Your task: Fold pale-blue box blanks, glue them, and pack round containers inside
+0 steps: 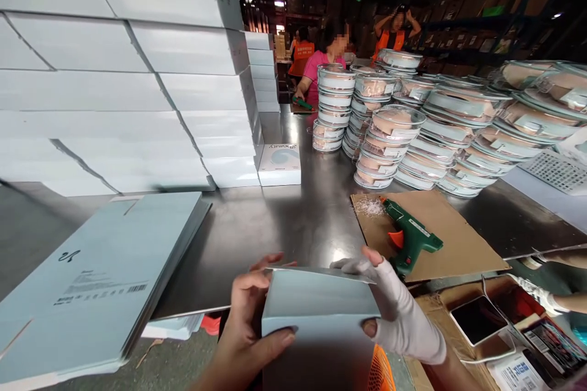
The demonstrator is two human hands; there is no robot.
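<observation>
Between my two hands is a pale blue cardboard box (321, 339), held upright at the near edge of the metal table (293, 220). My left hand (257, 317) grips its left side, thumb on the near face and fingers behind. On the right side, my right hand (394, 311), in a white glove with bare fingertips, presses its thumb at the near corner and its fingers at the far edge. A flap lies along the box's top far edge. Beyond my right hand, a green glue gun (410, 235) with an orange trigger rests on a cardboard sheet (458, 244).
Flat pale blue cartons (105, 275) are piled at left, before a tall wall of white boxes (192, 91). One small box (279, 165) stands beside it. Stacks of clear-lidded round packs (389, 140) fill the right. A person in pink (316, 70) sits across the table.
</observation>
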